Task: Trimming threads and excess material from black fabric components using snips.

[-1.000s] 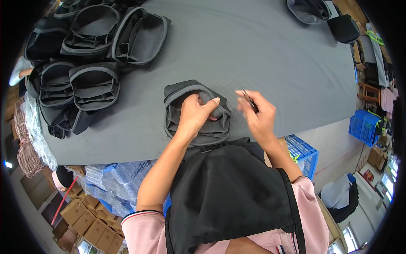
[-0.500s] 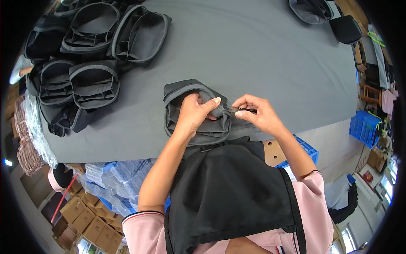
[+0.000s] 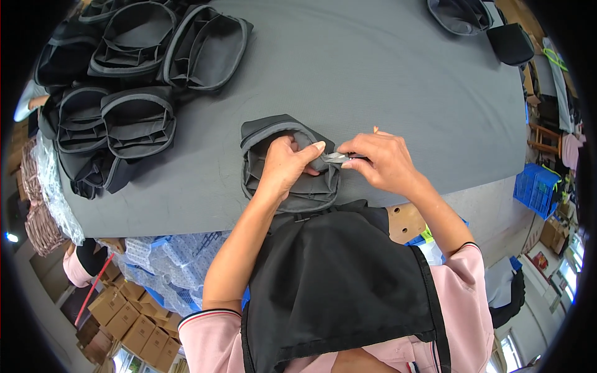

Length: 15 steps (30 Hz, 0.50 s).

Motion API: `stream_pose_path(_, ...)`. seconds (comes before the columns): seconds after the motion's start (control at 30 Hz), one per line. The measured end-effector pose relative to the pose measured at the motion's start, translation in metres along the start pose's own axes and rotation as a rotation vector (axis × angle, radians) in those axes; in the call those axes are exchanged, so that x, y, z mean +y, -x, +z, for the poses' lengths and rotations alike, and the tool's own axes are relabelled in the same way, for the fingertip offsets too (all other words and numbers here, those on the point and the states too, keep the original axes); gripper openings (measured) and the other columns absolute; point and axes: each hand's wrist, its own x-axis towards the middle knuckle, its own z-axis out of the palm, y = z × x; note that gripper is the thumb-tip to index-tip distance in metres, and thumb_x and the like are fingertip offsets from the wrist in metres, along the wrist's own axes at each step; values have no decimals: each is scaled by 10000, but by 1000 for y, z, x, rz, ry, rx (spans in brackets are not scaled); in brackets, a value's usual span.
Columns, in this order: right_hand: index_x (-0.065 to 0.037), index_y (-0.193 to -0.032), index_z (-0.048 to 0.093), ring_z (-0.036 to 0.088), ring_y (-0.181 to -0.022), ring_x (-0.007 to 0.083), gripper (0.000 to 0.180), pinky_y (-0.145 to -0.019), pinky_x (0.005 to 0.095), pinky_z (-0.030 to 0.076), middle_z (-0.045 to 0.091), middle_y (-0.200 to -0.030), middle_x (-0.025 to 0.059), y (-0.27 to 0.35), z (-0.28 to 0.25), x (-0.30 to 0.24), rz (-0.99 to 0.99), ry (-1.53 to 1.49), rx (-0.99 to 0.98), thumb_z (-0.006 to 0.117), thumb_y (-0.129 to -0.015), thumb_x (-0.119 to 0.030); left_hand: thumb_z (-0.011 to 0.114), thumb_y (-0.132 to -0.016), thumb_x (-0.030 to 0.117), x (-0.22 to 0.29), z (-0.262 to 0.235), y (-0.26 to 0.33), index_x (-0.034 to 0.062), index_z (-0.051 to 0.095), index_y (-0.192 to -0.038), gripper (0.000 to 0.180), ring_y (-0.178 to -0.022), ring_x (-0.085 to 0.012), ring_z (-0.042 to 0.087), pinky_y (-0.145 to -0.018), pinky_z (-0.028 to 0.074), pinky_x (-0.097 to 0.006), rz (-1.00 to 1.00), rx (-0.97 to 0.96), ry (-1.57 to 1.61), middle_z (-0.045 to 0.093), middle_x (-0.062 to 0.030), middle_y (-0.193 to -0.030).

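Near the middle of the view, a dark, open-topped fabric pouch (image 3: 311, 194) is sitting on the grey bench (image 3: 398, 81). The left hand (image 3: 287, 165) is pinching its three o'clock side, the thumb lying over the rim and the fingers curling inside. Just toward three o'clock, the right hand (image 3: 385, 160) is gripping metal-bladed snips (image 3: 337, 158), whose blades are pointing toward nine o'clock at that same rim; the tips are blending into the fabric, so it is hard to say whether they are touching it. Toward ten o'clock, similar divided pouches (image 3: 138, 118) are crowding together. Between five and six o'clock, a black apron (image 3: 342, 273) is covering the person's front. Beyond the bench, a blue plastic crate (image 3: 536, 189) is standing at three o'clock, and cardboard boxes (image 3: 137, 323) are resting in a pile toward eight.
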Motion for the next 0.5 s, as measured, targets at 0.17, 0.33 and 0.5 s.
stream_pose_path(0.17,-96,-854,638,576,-633,228,173,-562,327,431,605,-703,31,0,-2,-2,-115,109,37,690,-715,-184,676,-779,166,2,1,0,-47,557,-902,274,-654,-121,590,-516,537,-250,7,6,25,602,-82,-761)
stream_pose_path(0.33,-55,-870,633,569,-606,183,180,-565,300,429,601,-705,40,9,6,-3,-112,104,103,697,-715,-122,699,-773,179,-1,1,-3,-25,565,-875,264,-620,-114,578,-522,534,-243,7,34,35,596,-73,-752)
stream_pose_path(0.5,-12,-881,593,513,-620,53,178,-558,216,401,603,-731,7,23,44,-6,588,-785,268,691,-738,-49,673,-772,394,11,3,-1,-35,541,-774,449,-585,-170,551,-514,467,-307,88,122,-422,579,-95,-715)
